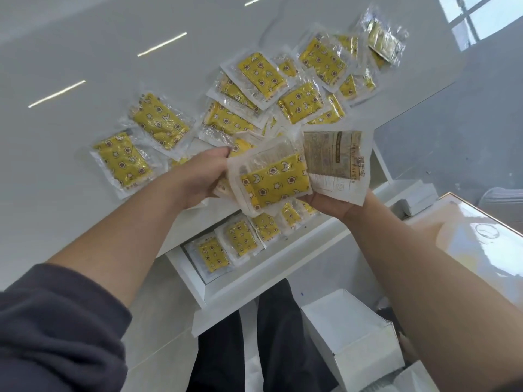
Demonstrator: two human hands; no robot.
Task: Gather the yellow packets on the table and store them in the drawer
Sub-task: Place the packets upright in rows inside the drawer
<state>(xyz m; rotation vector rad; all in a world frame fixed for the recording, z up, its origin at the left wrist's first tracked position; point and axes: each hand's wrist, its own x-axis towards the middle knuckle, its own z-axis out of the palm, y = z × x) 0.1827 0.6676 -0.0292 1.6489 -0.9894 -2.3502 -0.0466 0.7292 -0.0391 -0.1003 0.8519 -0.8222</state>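
Note:
Several yellow packets (263, 73) in clear wrappers lie scattered over the white table (85, 154). I hold a stack of packets (276, 182) between both hands above the table's near edge. My left hand (202, 176) grips the stack's left side. My right hand (332, 203) supports it from below on the right, with one packet (335, 162) turned printed-back up. Below the hands the white drawer (198, 281) stands pulled out, and a row of several packets (242, 240) lies inside it.
An open white box (353, 335) sits on the floor at the lower right. A glossy white surface (486, 244) stands to the right. My legs in dark trousers (254, 349) are under the drawer.

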